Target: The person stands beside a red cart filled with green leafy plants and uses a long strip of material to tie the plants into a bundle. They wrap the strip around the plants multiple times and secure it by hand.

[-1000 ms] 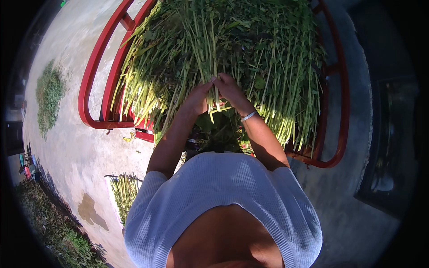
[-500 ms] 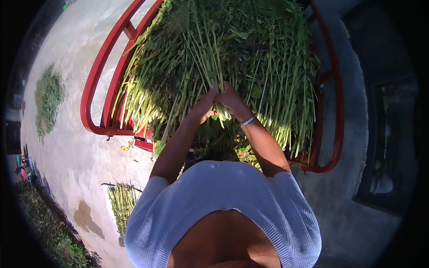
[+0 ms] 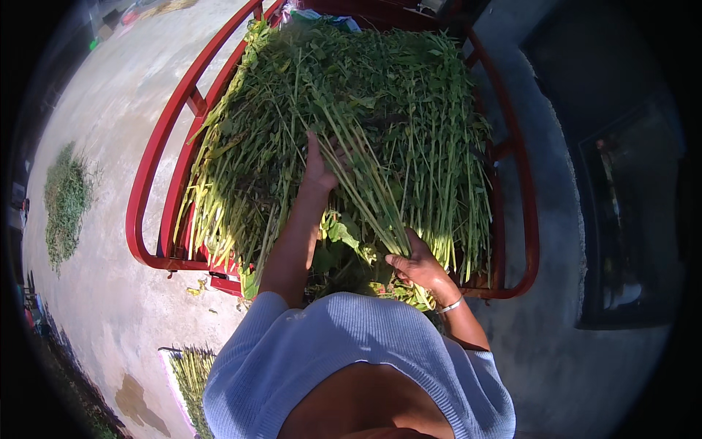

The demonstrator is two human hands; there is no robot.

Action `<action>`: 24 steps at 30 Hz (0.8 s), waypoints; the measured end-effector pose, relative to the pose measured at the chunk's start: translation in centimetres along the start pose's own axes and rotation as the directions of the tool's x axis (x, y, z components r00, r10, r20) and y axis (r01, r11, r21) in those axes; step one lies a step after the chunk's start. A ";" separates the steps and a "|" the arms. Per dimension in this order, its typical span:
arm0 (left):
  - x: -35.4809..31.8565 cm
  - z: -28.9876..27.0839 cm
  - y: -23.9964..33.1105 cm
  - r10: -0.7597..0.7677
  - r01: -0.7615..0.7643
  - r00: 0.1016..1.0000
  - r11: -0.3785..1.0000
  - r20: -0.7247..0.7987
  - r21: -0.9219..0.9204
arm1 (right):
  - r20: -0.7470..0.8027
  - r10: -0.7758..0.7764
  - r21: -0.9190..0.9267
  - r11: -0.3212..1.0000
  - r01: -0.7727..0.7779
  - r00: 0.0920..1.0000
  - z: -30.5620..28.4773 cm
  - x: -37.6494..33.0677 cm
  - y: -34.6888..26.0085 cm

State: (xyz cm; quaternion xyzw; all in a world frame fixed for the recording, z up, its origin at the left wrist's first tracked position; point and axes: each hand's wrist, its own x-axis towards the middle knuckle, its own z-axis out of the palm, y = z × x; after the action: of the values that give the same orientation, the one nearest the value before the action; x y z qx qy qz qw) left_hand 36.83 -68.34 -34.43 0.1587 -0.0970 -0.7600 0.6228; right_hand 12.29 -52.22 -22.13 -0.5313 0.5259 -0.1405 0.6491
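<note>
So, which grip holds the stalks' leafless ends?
The right grip, with the silver bangle; the left grip, bare-wristed, is farther up, partly behind the stalks.

this looks like an outdoor farmyard: sunlit, pale grey concrete ground (image 3: 102, 307), a red metal-railed cart bed (image 3: 134, 219) heaped with cut green leafy stalks (image 3: 409, 88), and a loose pile of green plants (image 3: 66, 208) lying directly on the concrete.

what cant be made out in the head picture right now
All in the head view:
- Left hand: fingers partly hidden behind the long, thin green stalks.
- Red metal-railed cart: most of its bed covered by the pile of leafy green stalks.
- Yellow-green stalks on the ground: lower end cut off by the lower edge.
- Objects at the dark left rim: too small and blurred.
</note>
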 end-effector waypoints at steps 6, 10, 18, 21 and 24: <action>3.0 6.7 -1.5 0.008 0.007 0.983 0.997 0.181 -0.082 | -0.192 -0.366 -0.207 0.922 0.327 0.911 -2.3 -6.3 3.7; 4.9 11.9 -2.5 0.036 -0.061 0.952 0.995 0.304 0.074 | -0.359 -0.339 -0.206 0.937 0.281 0.870 -2.6 -8.4 2.8; 6.4 16.8 -2.4 -0.020 -0.061 0.946 0.969 0.324 0.240 | -0.492 -0.564 -0.391 0.824 0.410 0.664 -4.3 -7.1 3.6; 6.2 13.2 -1.2 -0.038 -0.008 0.967 0.984 0.252 0.179 | -0.535 -0.494 -0.248 0.867 0.431 0.685 -4.4 -8.7 3.3; 7.2 7.9 -0.2 0.285 -0.219 0.955 0.859 -0.076 0.463 | -0.551 -0.323 -0.061 0.935 0.348 0.770 -5.5 -11.3 3.8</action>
State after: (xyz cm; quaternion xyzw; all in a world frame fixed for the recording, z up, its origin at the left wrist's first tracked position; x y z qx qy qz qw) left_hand 32.51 -75.74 -27.97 0.3379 -0.2457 -0.6152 0.6686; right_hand 1.66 -45.32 -18.63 -0.5385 0.5840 -0.4128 0.4456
